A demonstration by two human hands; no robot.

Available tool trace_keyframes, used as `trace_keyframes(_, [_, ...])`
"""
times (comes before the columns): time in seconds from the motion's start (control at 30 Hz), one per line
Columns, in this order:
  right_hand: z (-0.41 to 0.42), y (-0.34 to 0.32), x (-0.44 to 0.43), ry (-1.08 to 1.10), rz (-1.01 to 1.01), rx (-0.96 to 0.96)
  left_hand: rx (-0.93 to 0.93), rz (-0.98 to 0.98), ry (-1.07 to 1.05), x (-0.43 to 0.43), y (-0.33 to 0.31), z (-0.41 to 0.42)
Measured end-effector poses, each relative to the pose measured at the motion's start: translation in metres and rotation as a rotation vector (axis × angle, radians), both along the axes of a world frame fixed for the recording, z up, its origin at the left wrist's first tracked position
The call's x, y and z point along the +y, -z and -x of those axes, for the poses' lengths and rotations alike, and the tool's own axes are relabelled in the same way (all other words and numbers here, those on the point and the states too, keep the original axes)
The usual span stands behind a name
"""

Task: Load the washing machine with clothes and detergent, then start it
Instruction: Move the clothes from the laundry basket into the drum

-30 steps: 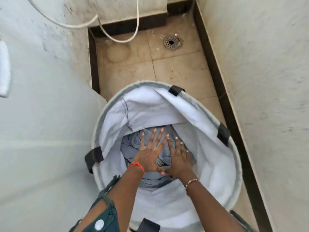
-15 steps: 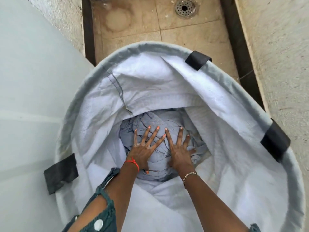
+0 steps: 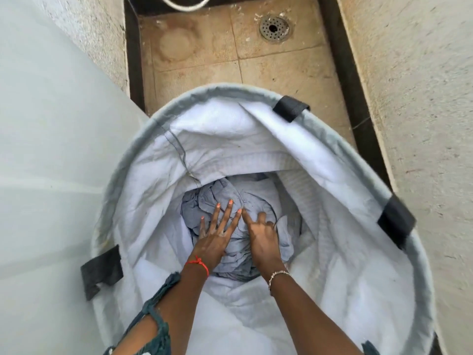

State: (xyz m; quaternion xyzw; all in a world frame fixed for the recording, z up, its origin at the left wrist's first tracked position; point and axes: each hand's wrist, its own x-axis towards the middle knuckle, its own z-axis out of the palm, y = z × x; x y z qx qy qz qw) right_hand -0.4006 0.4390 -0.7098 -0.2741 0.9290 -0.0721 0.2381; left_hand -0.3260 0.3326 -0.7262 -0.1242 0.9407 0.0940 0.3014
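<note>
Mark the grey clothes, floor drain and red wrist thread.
grey clothes [image 3: 256,197], head view, crumpled upper fold.
floor drain [image 3: 273,28], head view, centre of the grate.
red wrist thread [image 3: 198,262], head view, middle of the strand.

No writing, label, brand or number is legible. The laundry basket [image 3: 230,86] and the grey clothes [image 3: 212,201] inside show plain fabric.
</note>
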Motion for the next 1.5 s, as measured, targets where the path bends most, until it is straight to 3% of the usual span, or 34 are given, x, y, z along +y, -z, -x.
trace_keyframes(0.2, [-0.02,-0.098,0.02,0.03,0.045,-0.008,0.156,-0.065,0.049,0.015,-0.092,0.013])
trace_keyframes(0.53, [-0.029,-0.333,0.067,0.227,0.197,-0.119,0.251,-0.128,0.249,0.033,-0.335,0.05])
trace_keyframes(0.7, [-0.04,-0.454,0.06,0.297,0.441,0.033,0.375,-0.097,0.292,0.019,-0.451,0.045])
trace_keyframes(0.87, [-0.061,-0.572,0.044,0.232,0.594,0.245,0.492,-0.079,0.415,-0.012,-0.585,0.029])
trace_keyframes(1.27, [-0.175,-0.836,-0.038,0.003,0.989,0.654,0.972,-0.081,0.304,-0.098,-0.866,-0.117])
trace_keyframes(1.5, [-0.252,-0.871,-0.109,-0.175,1.219,0.473,1.077,0.142,0.191,-0.172,-0.912,-0.233])
